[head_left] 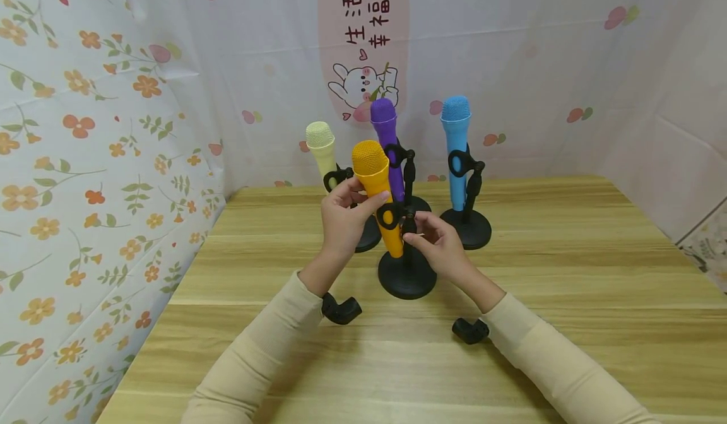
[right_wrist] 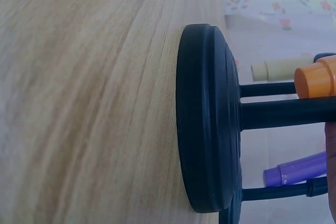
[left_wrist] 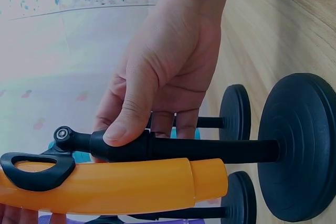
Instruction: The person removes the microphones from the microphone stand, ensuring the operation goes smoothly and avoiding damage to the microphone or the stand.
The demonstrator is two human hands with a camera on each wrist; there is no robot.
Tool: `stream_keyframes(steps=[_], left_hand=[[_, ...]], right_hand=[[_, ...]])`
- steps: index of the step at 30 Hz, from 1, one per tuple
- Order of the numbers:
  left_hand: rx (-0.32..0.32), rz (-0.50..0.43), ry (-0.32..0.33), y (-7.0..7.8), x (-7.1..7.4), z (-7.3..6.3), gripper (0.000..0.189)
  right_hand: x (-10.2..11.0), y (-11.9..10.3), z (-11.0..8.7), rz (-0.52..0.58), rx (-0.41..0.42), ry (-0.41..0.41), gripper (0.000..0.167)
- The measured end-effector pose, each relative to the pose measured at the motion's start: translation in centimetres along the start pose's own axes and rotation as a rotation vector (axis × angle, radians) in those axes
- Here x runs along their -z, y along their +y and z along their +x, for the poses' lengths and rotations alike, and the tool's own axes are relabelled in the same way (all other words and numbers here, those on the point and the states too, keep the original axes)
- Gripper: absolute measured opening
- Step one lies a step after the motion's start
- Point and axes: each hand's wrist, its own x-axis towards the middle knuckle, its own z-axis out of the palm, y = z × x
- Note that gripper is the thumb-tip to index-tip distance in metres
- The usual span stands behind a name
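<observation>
An orange toy microphone [head_left: 370, 165] leans in the ring clip of a black stand [head_left: 407, 277]. My left hand [head_left: 348, 217] grips its upper barrel just below the mesh head; only some fingertips [left_wrist: 31, 216] show in the left wrist view. My right hand [head_left: 442, 247] pinches the stand's post below the clip joint, with the thumb across the collar in the left wrist view. In the right wrist view the round base [right_wrist: 205, 119] fills the middle, while most of the right hand lies outside the frame. The clip [left_wrist: 39, 171] encircles the orange barrel.
Behind stand a pale yellow microphone [head_left: 320, 143], a purple one [head_left: 384, 118] and a blue one [head_left: 456, 127], each on a black stand. Two short black pieces [head_left: 342, 310] lie near the forearms on the wooden table [head_left: 386, 373]. A patterned cloth [head_left: 272, 89] hangs behind.
</observation>
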Motion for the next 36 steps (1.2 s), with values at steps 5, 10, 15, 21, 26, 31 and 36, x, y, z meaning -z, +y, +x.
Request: stream_keyframes(steps=[5,10,15,21,26,31,36], left_hand=[[0.004,0.003,-0.005,0.1,0.1,0.1,0.031],[0.016,-0.002,-0.01,0.4,0.1,0.1,0.031],[0.021,0.002,-0.024,0.5,0.1,0.3,0.032],[0.007,-0.017,-0.026,0.5,0.3,0.4,0.031],[0.018,-0.029,-0.026,0.8,0.3,0.5,0.031],[0.031,-0.03,-0.032,1.0,0.4,0.6,0.031],[0.026,-0.028,-0.033,1.2,0.4,0.7,0.031]], right_hand=[[0.0,0.1,-0.1,-0.011,0.002,0.003,0.026],[-0.1,0.0,-0.1,-0.019,0.009,0.007,0.026],[-0.1,-0.1,-0.1,-0.007,0.007,0.007,0.025],[-0.1,0.0,0.0,-0.002,0.007,-0.001,0.024],[-0.1,-0.1,0.0,0.004,0.011,-0.006,0.024],[0.0,-0.1,-0.1,0.003,0.016,-0.006,0.024],[-0.1,-0.1,-0.1,0.008,0.003,-0.005,0.025]])
